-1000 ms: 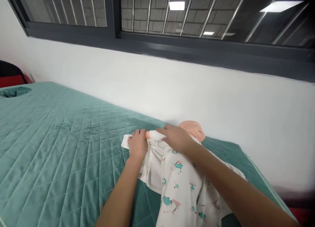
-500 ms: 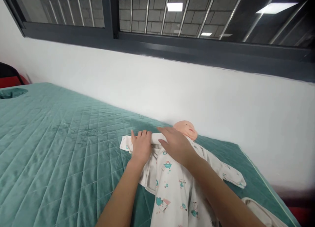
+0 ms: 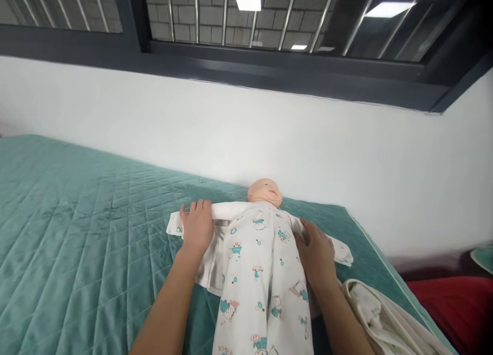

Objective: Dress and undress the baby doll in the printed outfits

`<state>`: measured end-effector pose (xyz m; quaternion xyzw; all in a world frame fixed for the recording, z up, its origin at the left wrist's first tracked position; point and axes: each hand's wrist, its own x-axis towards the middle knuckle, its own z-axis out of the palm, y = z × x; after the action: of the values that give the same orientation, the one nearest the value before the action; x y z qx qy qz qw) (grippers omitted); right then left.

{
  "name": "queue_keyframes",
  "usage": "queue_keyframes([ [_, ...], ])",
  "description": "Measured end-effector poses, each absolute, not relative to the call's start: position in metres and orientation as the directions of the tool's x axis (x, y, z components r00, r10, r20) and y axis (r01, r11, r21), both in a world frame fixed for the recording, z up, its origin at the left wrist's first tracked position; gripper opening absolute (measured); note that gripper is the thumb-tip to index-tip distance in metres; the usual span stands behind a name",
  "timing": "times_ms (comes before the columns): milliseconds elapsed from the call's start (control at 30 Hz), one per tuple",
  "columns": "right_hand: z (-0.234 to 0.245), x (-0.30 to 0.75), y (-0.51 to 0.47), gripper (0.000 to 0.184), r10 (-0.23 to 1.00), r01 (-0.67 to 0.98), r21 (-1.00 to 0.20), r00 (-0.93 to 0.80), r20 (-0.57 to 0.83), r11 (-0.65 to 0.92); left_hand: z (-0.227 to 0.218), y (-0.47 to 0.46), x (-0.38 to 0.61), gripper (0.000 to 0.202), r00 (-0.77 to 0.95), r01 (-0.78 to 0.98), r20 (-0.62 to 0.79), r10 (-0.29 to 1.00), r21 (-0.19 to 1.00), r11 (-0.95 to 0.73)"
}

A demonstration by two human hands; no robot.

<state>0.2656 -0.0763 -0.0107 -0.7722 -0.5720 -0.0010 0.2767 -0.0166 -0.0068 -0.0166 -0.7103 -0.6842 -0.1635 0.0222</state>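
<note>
A baby doll (image 3: 265,191) lies on its back, its head near the wall. White baby clothing (image 3: 256,273) printed with small animals and teal dots covers its body, and the sleeves stretch out to both sides. My left hand (image 3: 197,225) is closed around the sleeve on the left, whose printed cuff (image 3: 174,224) sticks out beyond my fingers. On the other side my right hand (image 3: 318,252) curls its fingers and thumb around the right sleeve (image 3: 341,252) near the doll's side. An open flap of the garment (image 3: 211,265) lies below the left sleeve.
Teal quilted cover (image 3: 96,231) spreads under the doll, with its edge at the right. A crumpled cream cloth (image 3: 379,314) lies at the lower right, near a red object (image 3: 454,303) beyond the edge. Behind are a white wall (image 3: 192,129) and a dark-framed window (image 3: 239,70).
My right hand has moved from the left sleeve near the doll's neck across to the right sleeve. My left hand stays on the left sleeve. The view has turned to the right.
</note>
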Motion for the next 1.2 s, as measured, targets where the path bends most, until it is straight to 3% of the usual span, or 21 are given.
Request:
queue_keyframes([
  [200, -0.008, 0.268, -0.076, 0.043, 0.846, 0.91, -0.334, 0.37, 0.384, -0.247, -0.016, -0.006, -0.019, 0.038, -0.008, 0.984, 0.235, 0.972, 0.174, -0.034],
  [333, -0.008, 0.275, -0.074, 0.044, 0.778, 0.885, -0.37, 0.436, 0.452, -0.282, -0.018, -0.006, -0.019, 0.038, -0.003, 0.989, 0.221, 0.975, 0.147, -0.031],
  [500, -0.006, 0.271, -0.076, 0.043, 0.786, 0.863, -0.387, 0.473, 0.398, -0.324, -0.006, -0.017, -0.009, 0.044, 0.008, 0.987, 0.226, 0.974, 0.153, -0.044],
  [600, -0.005, 0.27, -0.079, 0.042, 0.759, 0.822, -0.411, 0.544, 0.358, -0.395, 0.018, -0.039, 0.013, 0.041, 0.138, 0.934, 0.32, 0.937, 0.272, -0.231],
  [700, -0.007, 0.272, -0.079, 0.042, 0.759, 0.799, -0.457, 0.561, 0.331, -0.391, 0.043, -0.064, 0.046, 0.037, 0.362, 0.716, 0.396, 0.844, 0.462, -0.524],
  [800, -0.013, 0.274, -0.077, 0.039, 0.759, 0.794, -0.496, 0.551, 0.346, -0.35, 0.055, -0.074, 0.081, 0.032, 0.56, 0.591, 0.388, 0.732, 0.432, -0.681],
  [900, -0.019, 0.276, -0.073, 0.033, 0.734, 0.776, -0.523, 0.577, 0.359, -0.353, 0.062, -0.062, 0.113, 0.03, 0.661, 0.644, 0.269, 0.701, 0.277, -0.713],
  [1033, -0.021, 0.279, -0.071, 0.03, 0.719, 0.765, -0.525, 0.596, 0.357, -0.374, 0.074, -0.036, 0.15, 0.021, 0.728, 0.685, -0.05, 0.683, 0.092, -0.723],
  [1200, -0.017, 0.282, -0.072, 0.03, 0.741, 0.743, -0.548, 0.602, 0.297, -0.385, 0.073, -0.024, 0.193, 0.022, 0.713, 0.685, -0.236, 0.661, 0.03, -0.728],
])
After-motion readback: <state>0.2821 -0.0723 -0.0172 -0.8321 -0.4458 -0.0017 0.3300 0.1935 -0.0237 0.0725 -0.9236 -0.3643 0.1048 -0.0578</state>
